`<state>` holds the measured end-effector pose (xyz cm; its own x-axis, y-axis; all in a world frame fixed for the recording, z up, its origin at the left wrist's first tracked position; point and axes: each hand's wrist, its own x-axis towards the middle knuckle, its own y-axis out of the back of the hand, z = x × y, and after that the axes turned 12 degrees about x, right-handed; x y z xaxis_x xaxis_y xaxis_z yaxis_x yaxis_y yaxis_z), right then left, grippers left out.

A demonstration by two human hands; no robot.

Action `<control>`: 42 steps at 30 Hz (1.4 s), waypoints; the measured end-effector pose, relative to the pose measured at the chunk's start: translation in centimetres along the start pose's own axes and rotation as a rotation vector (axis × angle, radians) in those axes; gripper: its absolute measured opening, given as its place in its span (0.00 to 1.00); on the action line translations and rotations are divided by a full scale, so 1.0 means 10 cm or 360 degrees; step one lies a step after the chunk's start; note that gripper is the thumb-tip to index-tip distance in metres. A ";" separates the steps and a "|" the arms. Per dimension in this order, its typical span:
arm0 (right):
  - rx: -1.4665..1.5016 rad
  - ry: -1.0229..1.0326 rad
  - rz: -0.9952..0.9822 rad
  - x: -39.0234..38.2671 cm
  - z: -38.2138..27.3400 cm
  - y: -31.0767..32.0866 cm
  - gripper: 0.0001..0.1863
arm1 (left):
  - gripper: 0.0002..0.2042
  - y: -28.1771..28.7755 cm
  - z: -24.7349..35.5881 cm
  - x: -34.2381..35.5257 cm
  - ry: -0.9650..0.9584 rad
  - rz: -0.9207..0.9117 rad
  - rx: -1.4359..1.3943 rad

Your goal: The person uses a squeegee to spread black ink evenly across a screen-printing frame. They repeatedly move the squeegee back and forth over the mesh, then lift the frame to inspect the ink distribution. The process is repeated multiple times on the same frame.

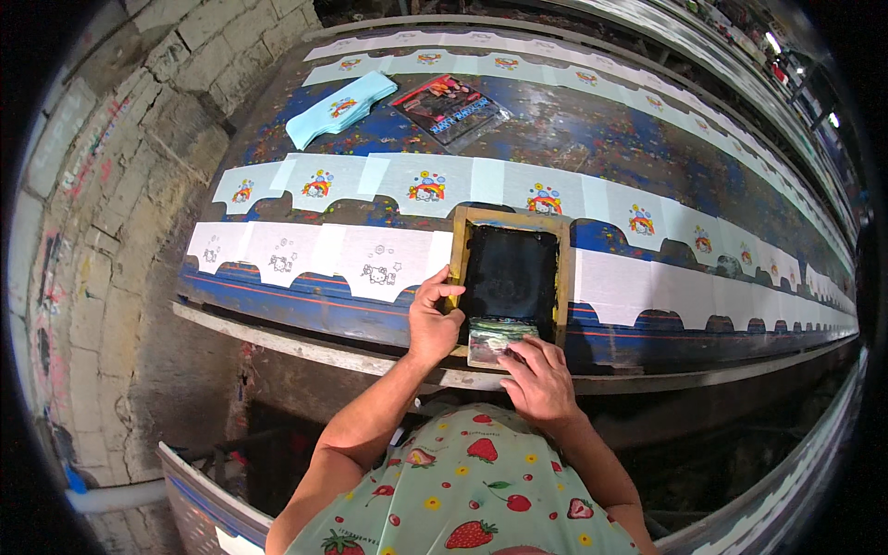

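A small wooden printing screen lies on the near row of pale pink cut fabric pieces. Its mesh is dark with black ink. My left hand is closed around the frame's left side, thumb and fingers pressed on the wood. At the near end of the screen, my right hand pinches a flat, ink-stained squeegee from its right side. Left of the frame, several pink pieces bear black outline cartoon prints. Fabric directly beneath the screen is hidden.
Behind runs a row of pale blue pieces with colourful prints. A folded light blue fabric stack and a dark picture packet lie farther back on the paint-spotted table. A block wall stands left.
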<state>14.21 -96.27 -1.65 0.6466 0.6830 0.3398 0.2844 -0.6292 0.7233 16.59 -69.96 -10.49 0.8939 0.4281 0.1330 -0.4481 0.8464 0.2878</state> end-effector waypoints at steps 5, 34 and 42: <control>-0.0209 0.0017 -0.0180 0.25 0.00 0.04 0.23 | 0.21 -0.02 -0.02 0.01 -0.0032 0.0008 0.0042; -0.0190 -0.0354 -0.0346 1.87 0.91 0.62 0.22 | 0.27 0.02 0.12 0.08 0.0130 -0.0061 -0.0294; -0.0113 -0.0282 -0.0277 1.86 0.80 0.66 0.23 | 0.31 0.12 0.22 0.07 -0.0058 -0.0102 0.0365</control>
<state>33.80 -90.69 4.66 0.7078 0.6992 0.1004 0.3558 -0.4757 0.8044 16.69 -69.35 -7.92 0.9221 0.3606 0.1406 -0.3801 0.7754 0.5043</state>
